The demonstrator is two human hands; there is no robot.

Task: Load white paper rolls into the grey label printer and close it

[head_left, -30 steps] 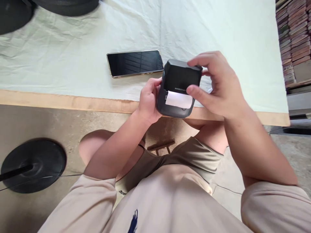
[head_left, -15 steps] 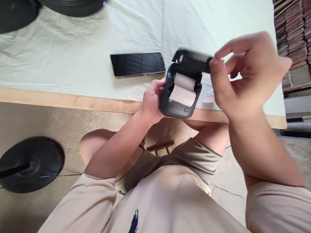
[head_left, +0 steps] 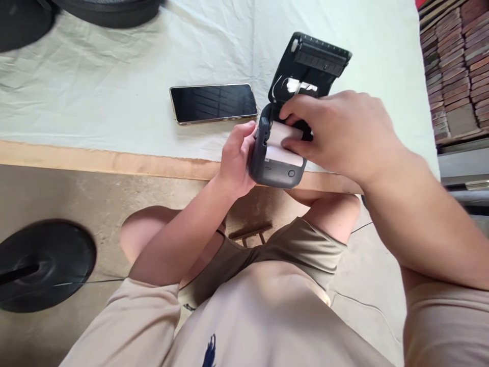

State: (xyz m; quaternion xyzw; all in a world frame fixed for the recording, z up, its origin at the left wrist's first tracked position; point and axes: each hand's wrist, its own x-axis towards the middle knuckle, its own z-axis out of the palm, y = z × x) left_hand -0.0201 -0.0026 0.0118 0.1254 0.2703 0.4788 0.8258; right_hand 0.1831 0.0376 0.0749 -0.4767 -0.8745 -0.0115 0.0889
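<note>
My left hand [head_left: 237, 162] is wrapped round the left side of a small dark grey label printer [head_left: 278, 177], held over the table's front edge. The printer's lid [head_left: 311, 63] stands swung up, its black roller and a clear window showing. In the compartment sits a white paper roll [head_left: 281, 133], its loose end lying forward toward the power button. My right hand [head_left: 336, 132] reaches in from the right, thumb and fingers closed about the roll's right end. That end of the roll is hidden behind the fingers.
A smartphone [head_left: 214, 103] with a dark screen lies left of the printer on the pale tablecloth [head_left: 114, 97]. Black rounded objects [head_left: 110, 11] stand at the back left. Beside the table is a round black stand base [head_left: 46, 265] on the floor. Stacked bricks [head_left: 456, 71] fill the right.
The lid has swung farther up and back. My right hand has let go of it and moved left and down into the compartment, onto the paper roll. My left hand keeps its hold.
</note>
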